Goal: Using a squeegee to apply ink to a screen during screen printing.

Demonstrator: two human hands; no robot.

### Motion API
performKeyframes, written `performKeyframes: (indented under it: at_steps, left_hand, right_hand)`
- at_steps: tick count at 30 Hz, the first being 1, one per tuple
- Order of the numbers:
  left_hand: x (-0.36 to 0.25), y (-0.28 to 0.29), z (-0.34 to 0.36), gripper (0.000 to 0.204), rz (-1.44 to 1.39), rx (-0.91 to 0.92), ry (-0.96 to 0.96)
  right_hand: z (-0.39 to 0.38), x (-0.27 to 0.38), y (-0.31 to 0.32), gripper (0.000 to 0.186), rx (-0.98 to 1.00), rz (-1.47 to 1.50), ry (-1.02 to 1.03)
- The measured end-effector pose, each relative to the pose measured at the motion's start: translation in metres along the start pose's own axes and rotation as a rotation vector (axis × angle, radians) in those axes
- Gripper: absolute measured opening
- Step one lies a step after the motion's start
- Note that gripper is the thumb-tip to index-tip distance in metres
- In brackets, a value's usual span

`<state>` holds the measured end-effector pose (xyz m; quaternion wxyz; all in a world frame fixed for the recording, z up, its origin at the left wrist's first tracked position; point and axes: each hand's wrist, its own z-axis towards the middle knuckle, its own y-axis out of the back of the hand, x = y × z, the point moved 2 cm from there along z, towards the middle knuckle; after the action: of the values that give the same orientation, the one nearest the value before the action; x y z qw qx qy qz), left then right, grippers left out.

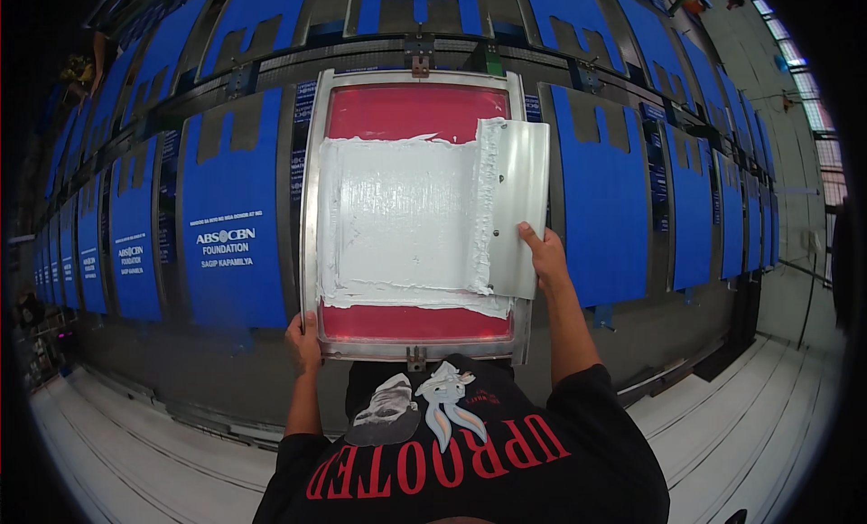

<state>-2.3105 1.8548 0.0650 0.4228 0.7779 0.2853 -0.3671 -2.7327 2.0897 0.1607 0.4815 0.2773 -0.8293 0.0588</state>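
In front of me is a metal-framed printing screen (415,333) with red mesh, its middle thickly coated in white paste (397,217). A wide silver metal squeegee (519,181) lies lengthwise along the screen's right side, white paste heaped along its inner edge. My right hand (542,253) is closed on the lower part of the squeegee, thumb on top. At the lower left, my left hand (304,343) is closed round the side of the screen frame. The screen's underside is hidden.
Rows of boards carrying blue cut pieces (226,280), some printed in white, flank the screen on both sides and run behind it on metal rails (257,61). A white plank floor (722,416) shows at the lower edges, and a windowed wall at the far right.
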Motion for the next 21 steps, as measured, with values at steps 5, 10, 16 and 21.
performKeyframes:
  at_steps: [5,10,16,21]
  left_hand:
    - [-0.009,-0.020,-0.015,0.048,0.106,-0.009,0.049]
    - [-0.029,-0.024,-0.041,0.044,0.554,-0.362,-0.450]
    - [-0.017,-0.091,-0.144,0.024,0.125,0.376,-0.260]
    - [-0.013,-0.126,-0.159,0.023,-0.187,0.372,0.222]
  right_hand:
    - [0.020,-0.002,0.008,0.043,0.093,-0.024,-0.023]
    - [0.032,0.042,0.002,0.045,0.237,-0.371,0.052]
    - [0.061,0.128,-0.097,0.037,0.455,-1.181,0.496]
    - [0.079,0.091,-0.131,0.033,0.327,-1.432,1.135]
